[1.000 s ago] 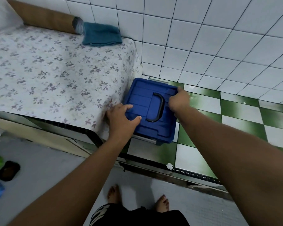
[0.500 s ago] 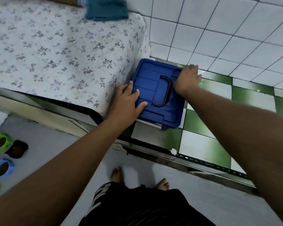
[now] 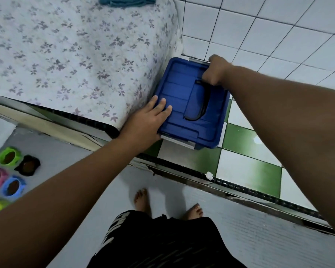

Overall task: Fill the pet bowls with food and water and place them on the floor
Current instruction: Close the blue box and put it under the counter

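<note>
Head view: the blue box (image 3: 182, 93) sits on green-and-white tiles (image 3: 238, 146), tight against the flowered bed (image 3: 66, 55) and close to the wall (image 3: 259, 26). The left hand (image 3: 147, 120) lies flat on the lid, fingers straight. The right hand (image 3: 216, 71) is curled over the lid's far edge, at the black handle's (image 3: 205, 101) end. The bowls (image 3: 0, 152) cluster on the grey floor (image 3: 85, 171) far left, well apart from the box, and several hold something brown.
</note>
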Action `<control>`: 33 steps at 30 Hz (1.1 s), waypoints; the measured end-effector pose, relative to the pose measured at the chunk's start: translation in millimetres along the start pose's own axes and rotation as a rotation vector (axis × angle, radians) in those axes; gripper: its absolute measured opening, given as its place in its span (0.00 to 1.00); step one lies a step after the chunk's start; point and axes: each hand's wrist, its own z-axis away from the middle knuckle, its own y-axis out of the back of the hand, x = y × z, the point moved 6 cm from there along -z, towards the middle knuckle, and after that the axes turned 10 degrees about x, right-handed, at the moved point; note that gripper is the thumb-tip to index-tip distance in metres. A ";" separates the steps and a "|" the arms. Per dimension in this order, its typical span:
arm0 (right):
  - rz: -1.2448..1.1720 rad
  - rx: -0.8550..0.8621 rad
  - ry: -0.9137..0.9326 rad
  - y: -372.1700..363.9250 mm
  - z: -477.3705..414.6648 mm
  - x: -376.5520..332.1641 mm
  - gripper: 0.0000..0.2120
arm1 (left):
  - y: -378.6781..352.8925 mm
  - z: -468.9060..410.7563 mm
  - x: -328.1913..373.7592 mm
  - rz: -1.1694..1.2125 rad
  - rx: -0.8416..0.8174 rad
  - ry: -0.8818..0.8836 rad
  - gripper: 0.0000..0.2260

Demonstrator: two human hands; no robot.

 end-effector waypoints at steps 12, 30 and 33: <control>-0.180 0.140 0.081 3.2 11.2 10.5 0.28 | -2.1 -0.5 -2.4 -0.127 -0.017 -0.083 0.42; -0.262 0.154 0.121 -2.7 11.7 17.8 0.23 | 6.4 2.3 -2.7 0.041 -0.054 -0.005 0.40; -0.253 0.134 0.122 -1.6 12.6 19.2 0.24 | 1.6 4.6 -4.8 0.172 -0.051 0.047 0.39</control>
